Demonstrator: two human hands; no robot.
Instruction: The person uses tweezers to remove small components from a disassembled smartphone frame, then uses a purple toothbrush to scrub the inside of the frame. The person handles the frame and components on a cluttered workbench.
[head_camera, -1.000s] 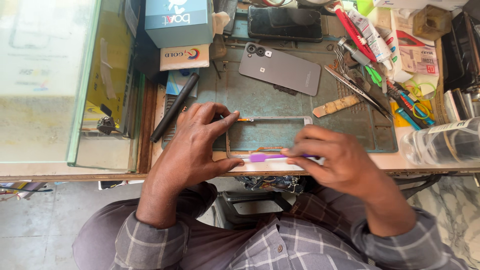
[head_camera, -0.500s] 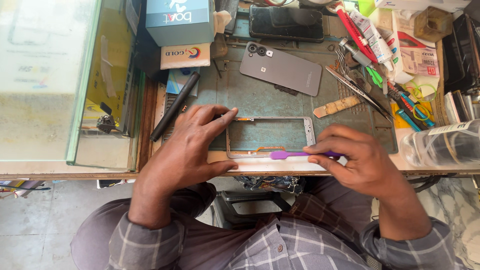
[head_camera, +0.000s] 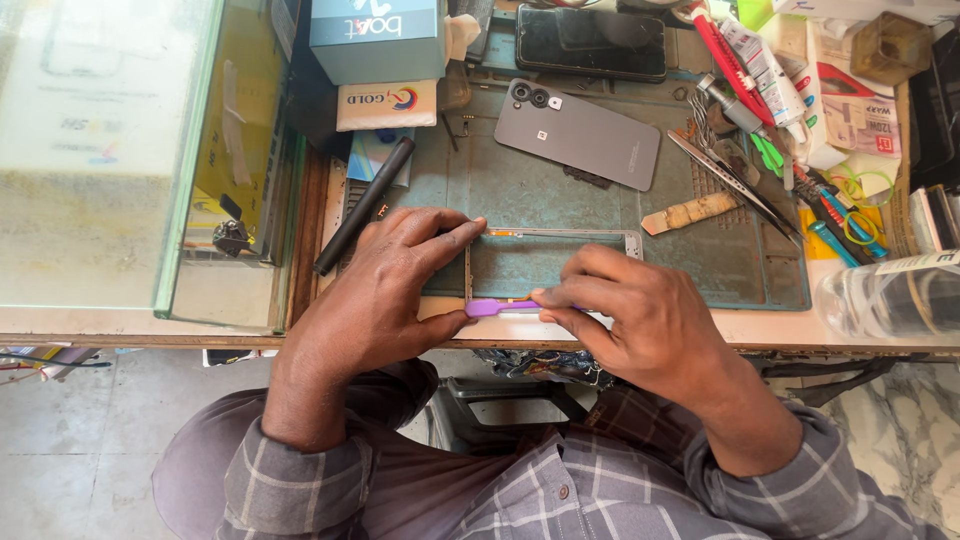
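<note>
Thin metal phone frame (head_camera: 555, 262) looked light and bendy; your left hand (head_camera: 385, 290) lay flat pinning its edge, right hand (head_camera: 640, 320) pinching the purple pry tool (head_camera: 498, 307) at its near rail.

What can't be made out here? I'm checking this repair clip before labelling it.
Head view only:
- Purple tool: its far end is hidden under the right hand.
- Phone frame: its near edge is covered by both hands; the left hand hides its left side.
- Clear bottle: cut off by the right edge.

Bright, even daylight; soft shadows under hands, glare on glass panel (head_camera: 100, 150) at left, sharp focus.
</note>
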